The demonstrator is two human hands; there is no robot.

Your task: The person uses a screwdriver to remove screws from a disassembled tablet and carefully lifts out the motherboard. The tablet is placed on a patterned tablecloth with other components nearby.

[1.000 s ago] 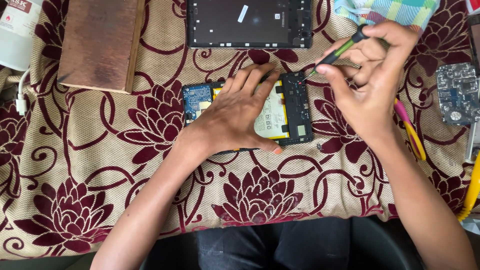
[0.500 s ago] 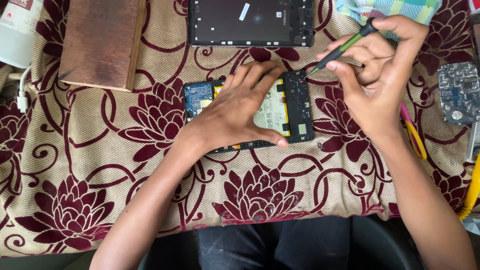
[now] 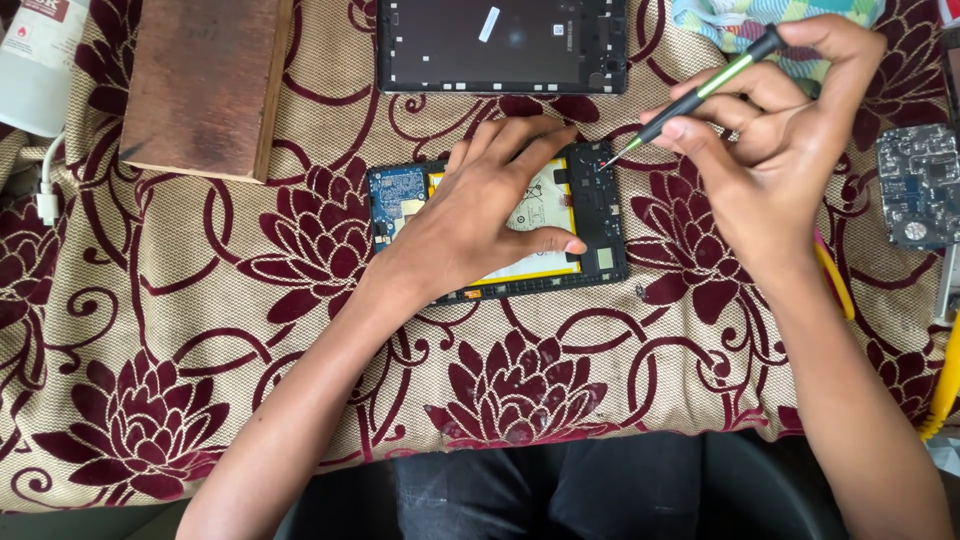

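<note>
Right hand [image 3: 790,150] closed around a slim screwdriver [image 3: 700,95] with a black and green shaft, pinched between thumb and fingers, cap end up against the index finger, tip slanting down and away from the grip to the dark top edge of an opened tablet [image 3: 600,215]. Tip touching or just above that edge; cannot tell which. Left hand [image 3: 480,215] spread flat on the same tablet, palm down, gripping nothing, fingers fanned over the pale yellow-bordered battery, thumb lying along its lower part. Blue circuit board showing at the tablet's far end, just beyond the heel of the left hand. Beyond the screwdriver's tip, further from the body, a separated dark back panel [image 3: 500,45] lying flat with a small white strip on it. Above the right hand's knuckles, a checked cloth [image 3: 720,20] in green, blue and yellow. Outward of the right hand, a small grey circuit board [image 3: 920,185], well apart from the grip. Under the right wrist, a yellow-handled tool [image 3: 835,285] partly hidden. Far across from the left hand, a wooden block [image 3: 205,85] and, past it, a white bottle [image 3: 45,65]. Everything resting on a beige cloth [image 3: 200,330] with maroon flowers.
</note>
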